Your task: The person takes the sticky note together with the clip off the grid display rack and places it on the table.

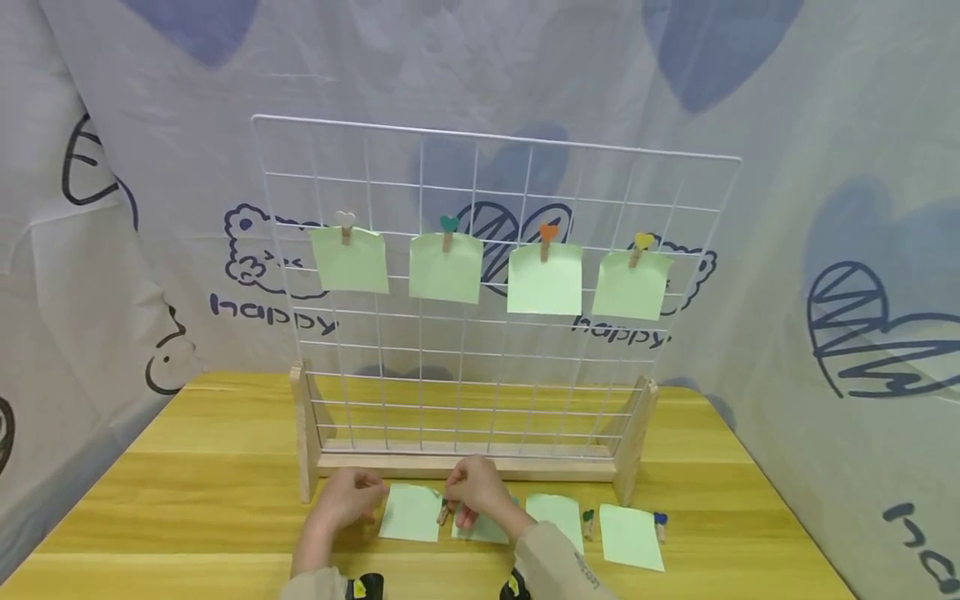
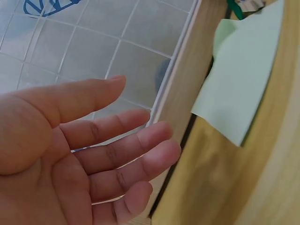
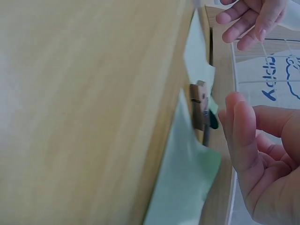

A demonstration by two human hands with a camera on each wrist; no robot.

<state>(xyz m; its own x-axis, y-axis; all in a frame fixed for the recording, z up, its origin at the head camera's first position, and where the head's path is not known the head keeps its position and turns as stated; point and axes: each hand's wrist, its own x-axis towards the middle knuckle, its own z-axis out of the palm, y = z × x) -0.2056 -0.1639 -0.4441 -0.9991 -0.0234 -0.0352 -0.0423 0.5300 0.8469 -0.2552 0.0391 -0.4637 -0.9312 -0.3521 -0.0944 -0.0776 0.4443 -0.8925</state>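
Note:
My left hand (image 1: 350, 498) hovers by the left edge of the leftmost pale green paper note (image 1: 411, 513) on the table. Its fingers are loosely spread and hold nothing in the left wrist view. A small wooden clothespin (image 1: 443, 512) with a dark green end lies right of that note. My right hand (image 1: 480, 490) is just above this clothespin and the second note (image 1: 480, 528), partly hiding both. In the right wrist view, its loosely bent fingers stand apart from the clothespin (image 3: 200, 105), with nothing seen between them.
A white wire grid (image 1: 480, 383) stands in a wooden base (image 1: 465, 467). Pinned on it are several green notes (image 1: 350, 262) under heart-topped clothespins (image 1: 548, 237). More notes (image 1: 632, 537) and clothespins (image 1: 588, 523) lie along the table's right side. A printed cloth hangs behind.

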